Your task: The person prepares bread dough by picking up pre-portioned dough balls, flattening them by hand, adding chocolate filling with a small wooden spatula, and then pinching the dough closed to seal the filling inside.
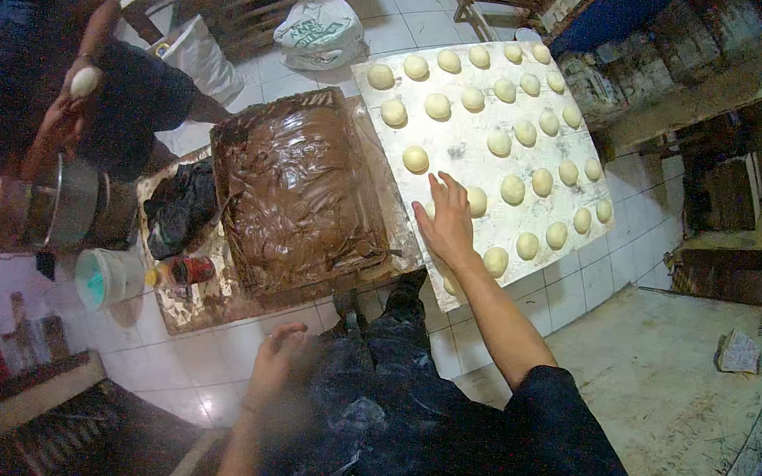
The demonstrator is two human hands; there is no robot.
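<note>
My right hand (446, 225) reaches over the left edge of a white board (466, 149) that bears several rows of round, pale dough balls. Its fingers are spread, and one dough ball sits partly hidden under the palm and thumb. Just right of the fingertips lies another dough ball (476, 201), and a further dough ball (415, 158) rests beyond them. My left hand (278, 350) hangs in front of my body, fingers loosely bent and apart, with nothing visible in it. Left of the board is a wide tray of glossy brown, chocolate-like mass (292, 190).
At the far left a person's hand (71, 113) holds a pale round ball. Below stand a metal pot (75, 203), a white bucket (108, 280) and a bottle with a yellow cap (180, 272). A white plastic bag (322, 32) sits on the tiled floor behind.
</note>
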